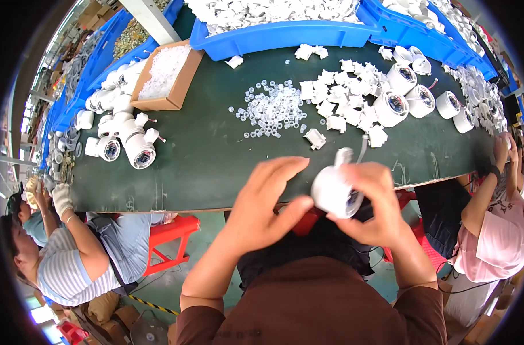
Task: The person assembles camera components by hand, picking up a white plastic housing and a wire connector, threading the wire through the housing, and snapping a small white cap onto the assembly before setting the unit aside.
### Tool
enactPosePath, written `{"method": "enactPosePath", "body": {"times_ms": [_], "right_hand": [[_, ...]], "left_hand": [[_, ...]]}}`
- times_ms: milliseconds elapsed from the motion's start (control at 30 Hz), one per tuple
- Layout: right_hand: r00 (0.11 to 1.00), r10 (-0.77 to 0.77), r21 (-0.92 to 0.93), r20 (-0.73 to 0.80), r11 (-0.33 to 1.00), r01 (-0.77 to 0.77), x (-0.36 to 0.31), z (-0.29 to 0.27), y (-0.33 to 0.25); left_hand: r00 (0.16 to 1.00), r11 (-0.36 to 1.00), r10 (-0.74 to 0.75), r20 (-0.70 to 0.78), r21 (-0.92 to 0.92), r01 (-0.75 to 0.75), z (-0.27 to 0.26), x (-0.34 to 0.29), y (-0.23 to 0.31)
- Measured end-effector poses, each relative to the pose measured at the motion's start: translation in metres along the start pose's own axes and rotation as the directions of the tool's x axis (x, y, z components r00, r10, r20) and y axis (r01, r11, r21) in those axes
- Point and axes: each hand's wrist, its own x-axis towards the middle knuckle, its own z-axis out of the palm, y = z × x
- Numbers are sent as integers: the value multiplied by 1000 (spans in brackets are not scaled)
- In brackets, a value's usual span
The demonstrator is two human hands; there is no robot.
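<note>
Fingers (368, 177) of the right hand (383, 201) are clamped on a white cylindrical camera housing (330, 192), with the thumb on its lower side. Fingers of the left hand (265, 204) are extended and grip nothing; the thumb points at the housing from just beside it, and contact cannot be told. The housing is tilted and slightly blurred, at the near edge of the workbench, its dark lens face turned toward the right palm.

Surrounding items, in descending size:

The green-topped workbench (198, 161) spans the view. A large blue bin (285, 40) filled with small white parts occupies the far side; a second blue bin (426, 50) adjoins it on the right. A co-worker in a striped top (80, 267) sits at the left, and another in a pink top (495, 247) at the right. A red stool (171, 231) is located below the bench edge at left. A cardboard carton (187, 77) of translucent parts rests at the far left of the bench.

Other camera housings stand in a right group (391, 109) and lie in a left group (136, 146). White plastic brackets (345, 95) form a loose pile beside the right group. Translucent sleeves (276, 106), the smallest parts, are scattered left of the brackets.
</note>
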Motion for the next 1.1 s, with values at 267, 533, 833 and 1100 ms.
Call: {"method": "enactPosePath", "body": {"times_ms": [267,533,833,1100], "right_hand": [[939,-321,19,124,947,321,26,45,3],[905,377,680,198,612,-404,48,42,-22],[925,322,697,204,616,-368,64,39,-29],[959,280,693,31,685,-223,41,64,-22]], "left_hand": [[982,958,-187,-12,-223,180,4,-16,2],[959,976,-190,-211,64,208,-2,-14,8],[959,990,-95,-267,76,119,17,-11,1],[902,980,-70,-426,140,142,21,-4,-3]]}}
